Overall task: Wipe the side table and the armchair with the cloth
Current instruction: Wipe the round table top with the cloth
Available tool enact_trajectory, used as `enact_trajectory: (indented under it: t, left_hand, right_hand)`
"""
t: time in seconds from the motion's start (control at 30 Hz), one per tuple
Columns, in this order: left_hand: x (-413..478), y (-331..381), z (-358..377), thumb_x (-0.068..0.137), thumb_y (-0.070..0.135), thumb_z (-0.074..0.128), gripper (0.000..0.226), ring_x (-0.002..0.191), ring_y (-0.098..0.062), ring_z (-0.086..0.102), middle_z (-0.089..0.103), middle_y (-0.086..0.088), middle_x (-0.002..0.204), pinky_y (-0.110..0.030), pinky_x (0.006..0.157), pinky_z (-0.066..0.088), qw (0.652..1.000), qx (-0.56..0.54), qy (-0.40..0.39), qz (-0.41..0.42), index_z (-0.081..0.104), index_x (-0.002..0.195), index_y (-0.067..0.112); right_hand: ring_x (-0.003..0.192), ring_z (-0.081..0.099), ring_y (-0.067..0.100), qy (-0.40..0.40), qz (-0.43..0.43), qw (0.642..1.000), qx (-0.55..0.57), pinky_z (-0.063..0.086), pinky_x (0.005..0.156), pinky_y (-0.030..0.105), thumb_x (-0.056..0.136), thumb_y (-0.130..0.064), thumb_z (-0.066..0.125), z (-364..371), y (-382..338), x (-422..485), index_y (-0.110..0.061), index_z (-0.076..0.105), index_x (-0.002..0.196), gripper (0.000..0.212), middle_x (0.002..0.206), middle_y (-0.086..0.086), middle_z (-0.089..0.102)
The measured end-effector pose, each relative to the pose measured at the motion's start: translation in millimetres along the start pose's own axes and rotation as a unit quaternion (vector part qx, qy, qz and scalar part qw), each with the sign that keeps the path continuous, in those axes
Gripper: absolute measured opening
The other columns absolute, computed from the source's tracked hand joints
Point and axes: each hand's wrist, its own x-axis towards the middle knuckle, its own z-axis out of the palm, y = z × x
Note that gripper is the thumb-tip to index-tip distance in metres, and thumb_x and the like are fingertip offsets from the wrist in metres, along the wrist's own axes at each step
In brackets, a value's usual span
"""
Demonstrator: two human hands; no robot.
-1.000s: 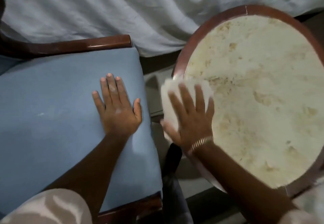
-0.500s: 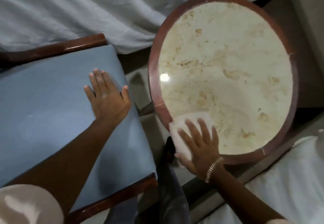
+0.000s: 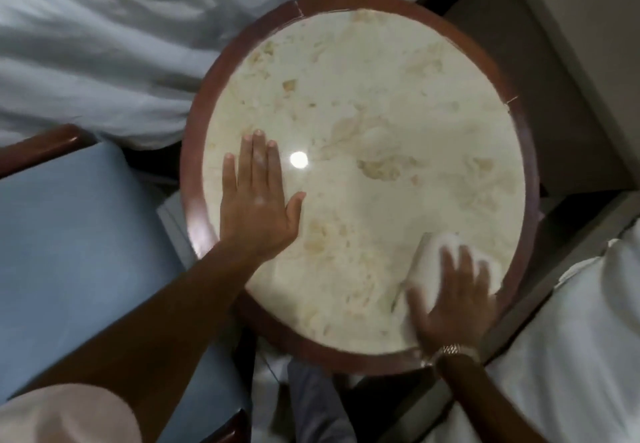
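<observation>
white cloth [image 3: 446, 262] under right hand [image 3: 453, 307]

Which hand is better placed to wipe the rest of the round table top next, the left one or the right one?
The right hand, probably. It presses the white cloth flat on the side table near its right edge. The left hand lies bare and flat on the table.

Right hand [image 3: 450, 297] blurred, hiding cloth [image 3: 440, 252] partly; armchair [image 3: 79, 234] cropped left.

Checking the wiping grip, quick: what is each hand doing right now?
Left hand: open, flat on the side table, holding nothing.
Right hand: open, fingers spread, pressing the cloth onto the tabletop.
</observation>
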Motion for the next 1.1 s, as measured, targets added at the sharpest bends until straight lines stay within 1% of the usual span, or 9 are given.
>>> enact_trajectory:
  t: [0.1, 0.23, 0.3, 0.37, 0.5, 0.63, 0.77, 0.97, 1.1]
  left_hand:
    - [46.6, 17.5, 12.2, 0.100, 0.055, 0.028, 0.083, 0.157, -0.040, 0.012, 0.017, -0.027, 0.167, -0.059, 0.126, 0.016, 1.000, 0.013, 0.025, -0.012, 0.014, 0.158, -0.002]
    - [77.8, 32.3, 15.6, 0.100, 0.057, 0.029, 0.084, 0.158, -0.037, 0.009, 0.015, -0.025, 0.168, -0.058, 0.126, 0.015, 0.998, 0.017, 0.036, -0.057, 0.010, 0.159, 0.000]
    - [77.5, 32.1, 14.6, 0.100, 0.054, 0.033, 0.083, 0.157, -0.038, 0.010, 0.017, -0.026, 0.167, -0.059, 0.125, 0.018, 0.997, 0.021, 0.046, -0.052, 0.011, 0.159, 0.000]
    - [75.5, 31.5, 14.3, 0.099, 0.051, 0.036, 0.082, 0.157, -0.039, 0.013, 0.020, -0.028, 0.166, -0.061, 0.124, 0.020, 0.997, 0.027, 0.052, -0.051, 0.014, 0.158, -0.001]
    - [77.7, 31.8, 16.2, 0.096, 0.050, 0.037, 0.082, 0.156, -0.039, 0.015, 0.022, -0.028, 0.165, -0.061, 0.123, 0.022, 0.996, 0.042, 0.051, -0.053, 0.018, 0.157, -0.002]
    - [77.3, 30.6, 17.1, 0.096, 0.050, 0.036, 0.082, 0.157, -0.037, 0.013, 0.022, -0.027, 0.166, -0.059, 0.125, 0.018, 0.997, 0.027, 0.055, -0.050, 0.019, 0.157, -0.002]
    - [75.3, 30.3, 14.4, 0.095, 0.039, 0.033, 0.074, 0.157, -0.036, 0.016, 0.025, -0.025, 0.165, -0.059, 0.124, 0.020, 0.997, 0.007, 0.055, -0.061, 0.024, 0.156, -0.002]
    - [78.5, 35.2, 3.6, 0.100, 0.040, 0.029, 0.071, 0.158, -0.034, 0.009, 0.017, -0.022, 0.168, -0.058, 0.126, 0.015, 0.997, -0.022, 0.015, -0.078, 0.018, 0.158, 0.000]
    - [66.2, 23.3, -8.6, 0.098, 0.047, 0.034, 0.077, 0.158, -0.032, 0.009, 0.015, -0.017, 0.170, -0.057, 0.127, 0.014, 0.994, -0.085, -0.021, -0.069, 0.017, 0.159, 0.004]
  right_hand:
    - [0.150, 0.015, 0.041, 0.034, 0.122, 0.990, 0.057, 0.023, 0.110, 0.074, 0.084, -0.072, 0.029, -18.1, -23.8, 125.1, -0.031, 0.016, 0.154, 0.082, 0.166, 0.007, 0.018]
    - [0.153, 0.014, 0.038, 0.041, -0.171, 0.984, -0.038, 0.020, 0.114, 0.070, 0.087, -0.070, 0.030, -4.1, -59.8, 129.3, -0.033, 0.016, 0.156, 0.080, 0.168, 0.003, 0.015]
    - [0.152, 0.016, 0.038, 0.016, -0.235, 0.970, -0.057, 0.024, 0.109, 0.072, 0.081, -0.072, 0.041, 3.1, -24.2, 73.6, -0.035, 0.019, 0.155, 0.086, 0.168, 0.002, 0.014]
    - [0.151, 0.019, 0.039, -0.011, -0.168, 0.985, -0.040, 0.029, 0.106, 0.071, 0.077, -0.070, 0.047, -9.3, 15.0, 71.2, -0.035, 0.022, 0.155, 0.090, 0.168, 0.002, 0.015]
    - [0.150, 0.015, 0.041, -0.006, -0.001, 1.000, -0.003, 0.025, 0.109, 0.075, 0.081, -0.072, 0.031, -42.9, -1.3, 209.2, -0.034, 0.015, 0.153, 0.083, 0.166, 0.007, 0.017]
    - [0.153, 0.005, 0.038, 0.026, -0.093, 0.995, 0.019, 0.014, 0.114, 0.074, 0.087, -0.073, 0.028, -51.0, -119.1, 303.7, -0.037, 0.009, 0.155, 0.079, 0.168, 0.003, 0.010]
    - [0.153, 0.009, 0.037, 0.014, -0.249, 0.968, -0.034, 0.016, 0.111, 0.074, 0.084, -0.073, 0.030, -33.6, -161.2, 229.5, -0.039, 0.009, 0.155, 0.082, 0.168, 0.001, 0.010]
    - [0.153, 0.015, 0.037, -0.082, -0.371, 0.917, -0.120, 0.036, 0.099, 0.071, 0.080, -0.071, 0.045, -32.1, -35.3, 106.5, -0.038, 0.024, 0.154, 0.083, 0.167, 0.002, 0.019]
    - [0.151, 0.017, 0.038, -0.093, -0.324, 0.935, -0.113, 0.045, 0.093, 0.070, 0.081, -0.068, 0.035, -46.4, -62.4, 121.5, -0.040, 0.022, 0.153, 0.078, 0.165, -0.003, 0.015]
